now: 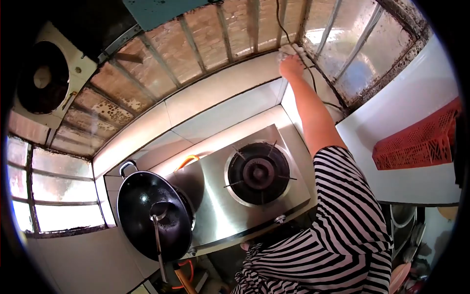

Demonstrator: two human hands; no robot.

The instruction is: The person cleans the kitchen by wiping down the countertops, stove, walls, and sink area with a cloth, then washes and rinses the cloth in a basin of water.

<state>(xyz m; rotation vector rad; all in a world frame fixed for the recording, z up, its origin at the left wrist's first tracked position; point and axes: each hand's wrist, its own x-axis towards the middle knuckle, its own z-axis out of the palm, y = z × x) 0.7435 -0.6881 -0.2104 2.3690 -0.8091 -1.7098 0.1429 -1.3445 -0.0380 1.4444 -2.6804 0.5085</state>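
Note:
My right hand (292, 66) reaches far out to the tiled window sill (225, 73), at the corner where two windows meet. Its fingers are closed on a pale, crumpled cloth (284, 53), pressed on the sill; its edges are blurred. A dark cord (313, 81) runs down the corner beside this hand. Only a small bit of my left hand (245, 246) shows at the stove's front edge, by the striped clothing; its fingers are mostly hidden. Between the two lies the steel gas stove (213, 210) with a bare round burner (258, 172).
A black wok (142, 215) with a ladle (157, 235) in it sits on the stove's left side. A red plastic basket (416, 139) is at the right. An exhaust fan (44, 78) hangs upper left. Orange hose (187, 160) shows behind the stove.

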